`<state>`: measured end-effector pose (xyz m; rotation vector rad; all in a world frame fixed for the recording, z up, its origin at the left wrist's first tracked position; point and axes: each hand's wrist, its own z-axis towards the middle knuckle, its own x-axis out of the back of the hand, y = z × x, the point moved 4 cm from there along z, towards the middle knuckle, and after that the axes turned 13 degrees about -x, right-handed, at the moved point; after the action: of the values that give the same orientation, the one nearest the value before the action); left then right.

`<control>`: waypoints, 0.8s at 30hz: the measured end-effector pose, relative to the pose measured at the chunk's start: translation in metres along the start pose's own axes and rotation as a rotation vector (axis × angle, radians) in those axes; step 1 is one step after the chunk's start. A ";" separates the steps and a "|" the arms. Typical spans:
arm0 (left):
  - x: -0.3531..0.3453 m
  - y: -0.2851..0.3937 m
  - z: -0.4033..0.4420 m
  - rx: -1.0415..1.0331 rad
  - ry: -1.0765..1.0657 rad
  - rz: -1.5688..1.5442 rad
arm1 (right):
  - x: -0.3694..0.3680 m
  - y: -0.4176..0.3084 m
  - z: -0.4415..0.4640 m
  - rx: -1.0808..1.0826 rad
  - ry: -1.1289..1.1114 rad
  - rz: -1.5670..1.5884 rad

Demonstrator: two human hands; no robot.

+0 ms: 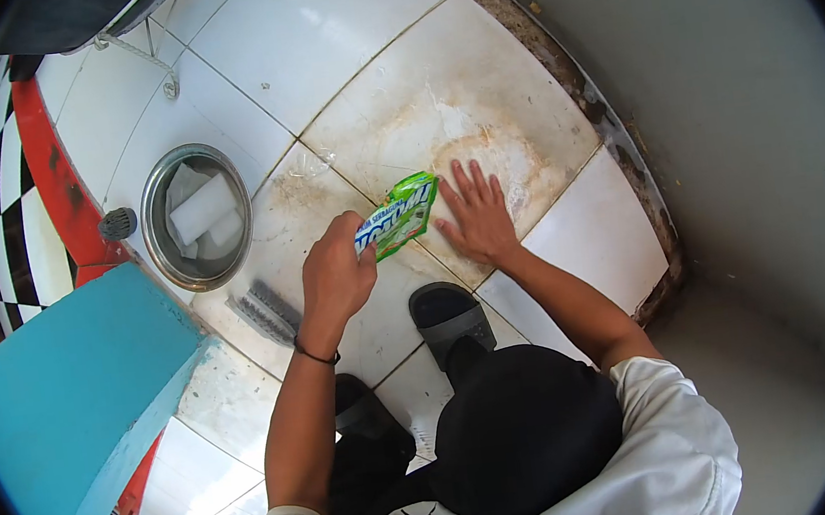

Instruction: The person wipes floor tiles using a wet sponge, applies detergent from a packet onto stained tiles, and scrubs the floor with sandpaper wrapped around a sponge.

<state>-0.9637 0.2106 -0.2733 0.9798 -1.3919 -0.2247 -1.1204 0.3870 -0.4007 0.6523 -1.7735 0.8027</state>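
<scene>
My left hand is closed round the bottom end of a green pouch with white and blue lettering, tilted up toward the right. The pouch's far end reaches close to my right hand. My right hand is open, palm down and fingers spread, over a tile with brown stains and a whitish patch. Whether the palm presses on the tile, I cannot tell. Just left of my left wrist, a grey-bristled brush lies on the floor.
A metal bowl holding white blocks stands left, beside a small dark round brush. A blue ledge and red edging border the left. A grey wall rises on the right. My sandal stands below the pouch.
</scene>
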 end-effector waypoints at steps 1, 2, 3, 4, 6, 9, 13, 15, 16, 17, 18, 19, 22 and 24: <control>0.010 0.001 -0.007 0.042 0.021 -0.014 | -0.008 -0.012 -0.005 0.040 0.004 0.055; 0.020 0.001 -0.012 0.082 0.041 -0.027 | -0.006 -0.024 0.005 0.073 0.018 0.091; 0.025 -0.001 -0.015 0.121 0.060 -0.039 | -0.002 -0.032 0.021 0.104 0.032 0.128; 0.029 -0.005 -0.018 0.130 0.093 -0.044 | 0.004 -0.041 0.043 0.165 0.043 0.102; 0.036 -0.011 -0.021 0.146 0.158 -0.051 | 0.012 -0.046 0.097 0.245 0.057 0.062; 0.044 -0.014 -0.022 0.236 0.182 -0.086 | 0.031 -0.009 0.175 0.098 0.173 -0.079; 0.057 -0.014 -0.025 0.186 0.181 -0.035 | 0.043 0.115 0.162 -0.184 0.245 -0.046; 0.062 -0.015 -0.023 0.177 0.198 -0.059 | 0.039 0.150 0.110 -0.208 0.224 -0.054; 0.062 -0.015 -0.022 0.176 0.206 -0.077 | 0.032 0.156 0.081 -0.257 0.222 -0.065; 0.062 -0.018 -0.021 0.184 0.231 -0.100 | 0.025 0.160 0.051 -0.311 0.215 -0.074; 0.061 -0.021 -0.021 0.191 0.244 -0.123 | 0.020 0.152 0.024 -0.358 0.181 -0.052; 0.059 -0.024 -0.020 0.192 0.248 -0.147 | 0.013 0.137 -0.001 -0.417 0.148 -0.030; 0.056 -0.029 -0.018 0.196 0.236 -0.211 | -0.005 0.065 -0.035 -0.346 0.150 0.072; 0.060 -0.029 -0.016 0.175 0.212 -0.222 | -0.006 0.022 -0.023 -0.236 0.116 0.133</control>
<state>-0.9246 0.1607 -0.2485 1.2684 -1.1223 -0.1597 -1.1218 0.4192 -0.4053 0.3285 -1.7839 0.6921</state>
